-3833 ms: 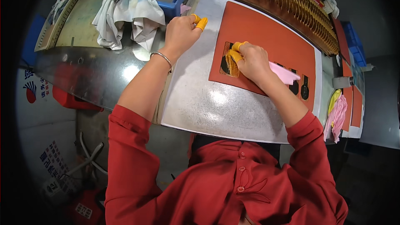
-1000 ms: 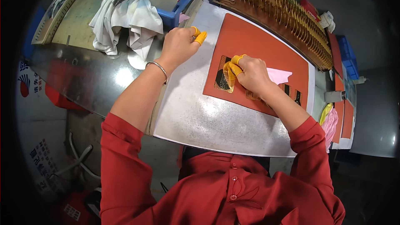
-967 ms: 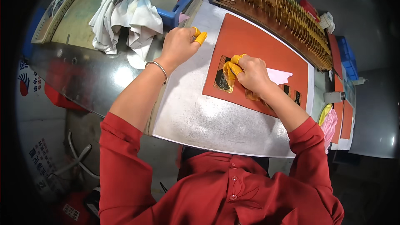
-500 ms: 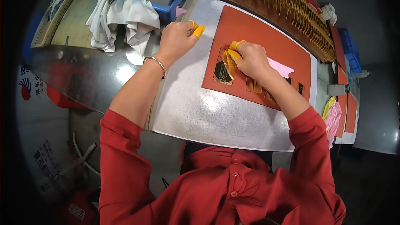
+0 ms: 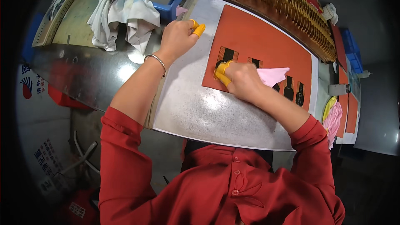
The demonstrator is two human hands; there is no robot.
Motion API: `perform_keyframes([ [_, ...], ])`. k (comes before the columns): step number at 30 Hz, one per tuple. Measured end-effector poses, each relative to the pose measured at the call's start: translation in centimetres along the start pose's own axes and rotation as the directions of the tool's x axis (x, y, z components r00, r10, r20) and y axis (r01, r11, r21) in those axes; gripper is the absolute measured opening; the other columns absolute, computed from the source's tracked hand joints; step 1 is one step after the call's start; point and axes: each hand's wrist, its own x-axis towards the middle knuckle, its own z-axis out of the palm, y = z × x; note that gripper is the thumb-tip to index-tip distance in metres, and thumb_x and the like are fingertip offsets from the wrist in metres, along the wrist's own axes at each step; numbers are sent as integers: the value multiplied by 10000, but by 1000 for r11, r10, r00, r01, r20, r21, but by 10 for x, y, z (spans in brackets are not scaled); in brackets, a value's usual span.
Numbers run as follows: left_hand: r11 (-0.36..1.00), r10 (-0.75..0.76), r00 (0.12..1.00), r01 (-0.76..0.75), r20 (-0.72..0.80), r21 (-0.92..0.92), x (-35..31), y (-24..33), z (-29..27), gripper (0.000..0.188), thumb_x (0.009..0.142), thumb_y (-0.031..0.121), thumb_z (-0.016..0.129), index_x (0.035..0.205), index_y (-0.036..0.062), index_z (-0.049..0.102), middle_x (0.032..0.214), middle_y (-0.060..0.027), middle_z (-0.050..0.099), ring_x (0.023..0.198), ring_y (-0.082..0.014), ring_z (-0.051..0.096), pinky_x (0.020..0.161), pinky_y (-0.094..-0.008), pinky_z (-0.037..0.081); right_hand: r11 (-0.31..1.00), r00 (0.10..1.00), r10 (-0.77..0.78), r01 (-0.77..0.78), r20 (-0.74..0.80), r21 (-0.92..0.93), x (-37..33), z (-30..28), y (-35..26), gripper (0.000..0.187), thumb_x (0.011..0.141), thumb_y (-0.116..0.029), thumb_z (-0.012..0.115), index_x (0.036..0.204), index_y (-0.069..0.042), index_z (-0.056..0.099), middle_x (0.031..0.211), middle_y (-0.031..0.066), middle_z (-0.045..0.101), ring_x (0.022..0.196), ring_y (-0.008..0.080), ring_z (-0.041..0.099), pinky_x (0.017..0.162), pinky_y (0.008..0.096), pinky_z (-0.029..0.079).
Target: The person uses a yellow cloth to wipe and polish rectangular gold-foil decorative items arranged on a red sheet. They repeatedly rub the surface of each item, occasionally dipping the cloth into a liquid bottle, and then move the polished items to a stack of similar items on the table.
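R hand point(image 5: 243, 81) w/ pink cloth point(image 5: 273, 75) pinched on orange mat point(image 5: 266, 41); L hand point(image 5: 177, 37) probably closed, empty.

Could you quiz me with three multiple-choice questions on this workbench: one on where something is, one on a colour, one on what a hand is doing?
1. Where is the white cloth?
A. beyond the left hand
B. on the orange mat
C. in the person's lap

2. What colour are the finger covers?
A. blue
B. yellow
C. black

3. What is the right hand doing?
A. hanging off the table
B. pressing on the orange mat while holding a pink sheet
C. gripping the cloth

Answers: 1 A, it lies up-left of the left hand; 2 B, the fingertips show yellow; 3 B, its fingertips meet a dark strip.
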Motion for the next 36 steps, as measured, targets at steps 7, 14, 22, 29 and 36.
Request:
perform_keyframes([
  [7,999,-34,999,34,-35,-5,-6,-5,-2,215,757,224,626,690,19,624,572,-156,563,524,-326,552,501,-397,430,1000,998,-30,30,-54,6,0,9,8,49,657,-47,570,691,-15,584,687,177,587,621,340,599,557,459,465],
  [14,999,-39,998,38,42,26,-4,7,-3,200,744,216,622,703,21,623,562,-146,559,526,-318,551,501,-398,425,992,989,122,-119,-85,39,20,-2,23,65,640,-32,560,697,-9,580,713,164,594,648,350,592,571,450,465],
  [22,1000,-24,999,24,27,7,-2,5,0,223,788,193,636,732,-22,628,542,-160,540,459,-233,498,465,-346,380,944,988,116,-141,99,300,-78,-58,-9,173,792,-171,602,778,2,594,683,156,600,625,310,598,555,403,465],
  [29,999,-45,998,46,43,-25,-4,7,4,206,801,149,631,741,-48,627,516,-104,517,449,-98,395,448,-280,344,745,841,540,-469,-18,474,-93,-41,17,174,781,-146,651,808,16,594,706,178,613,640,289,613,565,356,452],
  [36,996,-92,994,93,62,-3,-5,-3,-2,176,789,97,614,740,-71,606,528,-96,531,473,-72,384,452,-269,343,888,879,443,-401,-177,226,-87,-6,13,130,734,-120,661,740,4,623,691,156,586,610,315,588,555,407,462],
])
